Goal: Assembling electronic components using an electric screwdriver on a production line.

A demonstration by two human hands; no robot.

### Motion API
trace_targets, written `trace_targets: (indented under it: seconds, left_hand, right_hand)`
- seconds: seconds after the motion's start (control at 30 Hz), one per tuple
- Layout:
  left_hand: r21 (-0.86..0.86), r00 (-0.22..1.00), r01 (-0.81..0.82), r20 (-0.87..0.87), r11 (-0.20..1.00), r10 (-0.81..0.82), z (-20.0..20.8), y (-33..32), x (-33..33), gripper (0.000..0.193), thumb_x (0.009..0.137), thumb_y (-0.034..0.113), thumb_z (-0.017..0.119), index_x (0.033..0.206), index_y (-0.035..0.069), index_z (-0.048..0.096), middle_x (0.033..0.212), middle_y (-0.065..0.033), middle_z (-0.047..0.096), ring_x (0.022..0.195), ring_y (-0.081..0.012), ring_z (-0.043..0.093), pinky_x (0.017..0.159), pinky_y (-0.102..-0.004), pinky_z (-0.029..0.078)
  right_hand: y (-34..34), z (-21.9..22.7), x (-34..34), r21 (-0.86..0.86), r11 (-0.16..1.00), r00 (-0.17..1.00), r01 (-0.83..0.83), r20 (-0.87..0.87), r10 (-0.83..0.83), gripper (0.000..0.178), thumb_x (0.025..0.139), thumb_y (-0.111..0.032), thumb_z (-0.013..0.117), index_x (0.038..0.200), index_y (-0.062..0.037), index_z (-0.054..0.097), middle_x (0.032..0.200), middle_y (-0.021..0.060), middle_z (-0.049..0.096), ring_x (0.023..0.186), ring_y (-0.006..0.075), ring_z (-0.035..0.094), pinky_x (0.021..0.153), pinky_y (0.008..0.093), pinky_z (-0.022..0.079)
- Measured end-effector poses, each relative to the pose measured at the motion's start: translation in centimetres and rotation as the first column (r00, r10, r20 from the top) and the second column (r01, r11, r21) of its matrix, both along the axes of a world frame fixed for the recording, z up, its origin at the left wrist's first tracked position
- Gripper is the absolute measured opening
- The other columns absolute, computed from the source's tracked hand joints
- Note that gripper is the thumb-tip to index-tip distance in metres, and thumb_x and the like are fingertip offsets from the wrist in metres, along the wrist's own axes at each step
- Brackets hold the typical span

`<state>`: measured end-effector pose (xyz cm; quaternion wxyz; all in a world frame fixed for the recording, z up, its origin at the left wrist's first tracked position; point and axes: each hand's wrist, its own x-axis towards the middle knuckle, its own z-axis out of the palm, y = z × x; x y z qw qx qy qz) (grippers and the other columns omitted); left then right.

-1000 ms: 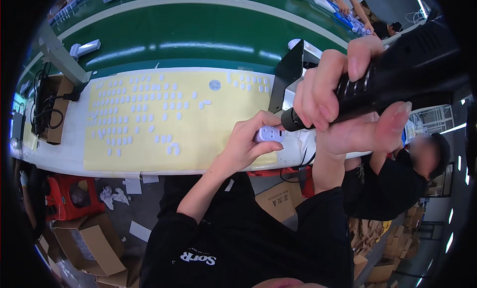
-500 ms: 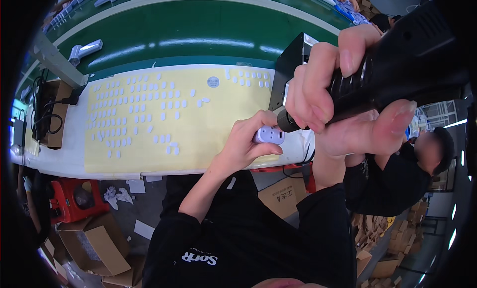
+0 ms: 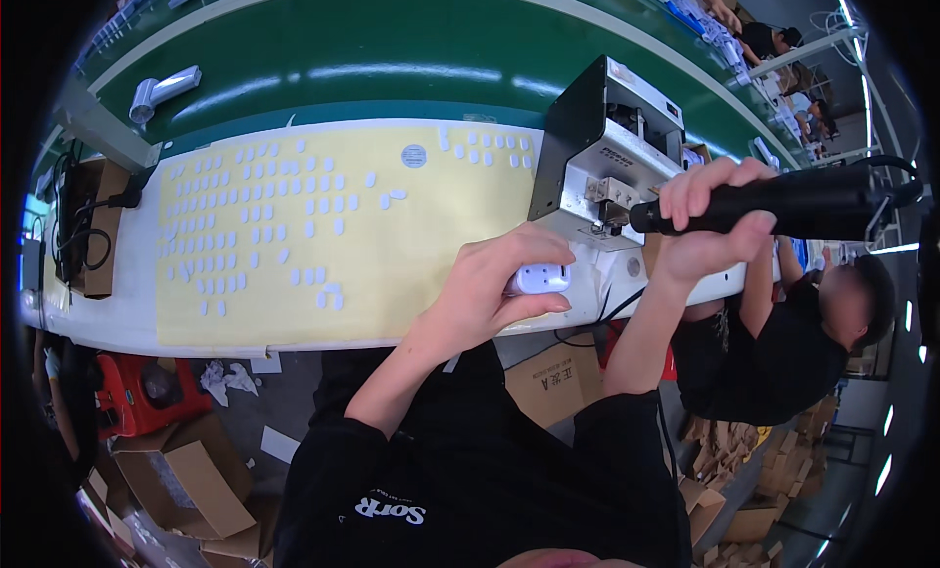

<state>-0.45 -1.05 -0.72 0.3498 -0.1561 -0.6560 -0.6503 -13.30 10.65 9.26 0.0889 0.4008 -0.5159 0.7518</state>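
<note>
My left hand point(image 3: 494, 289) grips a small white plastic part point(image 3: 540, 278) over the near edge of the bench. My right hand point(image 3: 707, 225) holds a black electric screwdriver point(image 3: 783, 202), its tip pointing left at the front of a black and silver screw feeder box point(image 3: 607, 147). The screwdriver tip sits at the feeder's outlet, a little above and to the right of the white part.
A yellow mat point(image 3: 343, 245) carries several rows of small white parts point(image 3: 255, 215). Behind it runs a green conveyor belt point(image 3: 392, 49) with a white part point(image 3: 164, 88) on it. Another person point(image 3: 822, 323) sits at my right. Cardboard boxes point(image 3: 186, 470) lie on the floor.
My right hand with the screwdriver has dropped away from the camera and moved right, its tip now at the feeder. The feeder box has come into view. My left hand keeps the white part.
</note>
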Motion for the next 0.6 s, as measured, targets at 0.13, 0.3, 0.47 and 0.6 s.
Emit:
trace_targets:
  seconds: [0.13,0.3,0.47,0.6]
  left_hand:
    - [-0.003,1.000,0.000,-0.025,1.000,0.000,-0.2,0.0,-0.2,0.039,0.077,0.031,0.069,0.102,0.006,0.050,0.089,-0.0120,0.060,0.076,-0.0206,0.059,0.064,-0.0282,0.046]
    - [0.000,1.000,0.003,-0.007,1.000,-0.003,0.0,0.0,-0.2,0.037,0.079,0.030,0.068,0.101,0.006,0.049,0.089,-0.0127,0.060,0.075,-0.0193,0.058,0.062,-0.0271,0.046]
    - [0.095,0.998,0.039,0.046,0.995,-0.044,0.1,0.1,0.1,0.038,0.069,0.016,0.076,0.098,0.005,0.053,0.095,-0.0110,0.062,0.086,-0.0258,0.062,0.070,-0.0307,0.049]
    - [0.019,1.000,0.011,-0.016,1.000,-0.011,-0.1,0.1,0.0,0.038,0.080,0.030,0.067,0.102,0.005,0.048,0.088,-0.0137,0.059,0.076,-0.0188,0.058,0.060,-0.0267,0.045]
  right_hand:
    - [-0.7,-1.4,-0.5,0.110,0.981,0.987,0.160,-0.025,-0.158,0.051,0.082,-0.057,0.050,0.089,-0.0080,0.038,0.056,0.0026,0.038,0.039,0.0088,0.035,0.038,0.0217,0.030]
    - [-0.9,-1.0,-1.8,0.172,0.972,0.977,0.163,0.112,-0.183,0.050,0.083,-0.056,0.048,0.089,-0.0074,0.038,0.056,0.0028,0.038,0.039,0.0089,0.035,0.038,0.0222,0.030]
    - [-0.1,-0.9,-2.4,0.122,0.986,0.970,0.112,0.202,-0.136,0.049,0.083,-0.055,0.047,0.088,-0.0070,0.038,0.056,0.0033,0.039,0.039,0.0090,0.035,0.038,0.0223,0.029]
    - [0.0,-1.0,-1.7,0.068,0.993,0.987,0.101,0.121,-0.109,0.049,0.083,-0.055,0.047,0.088,-0.0068,0.038,0.056,0.0033,0.039,0.038,0.0087,0.035,0.037,0.0219,0.029]
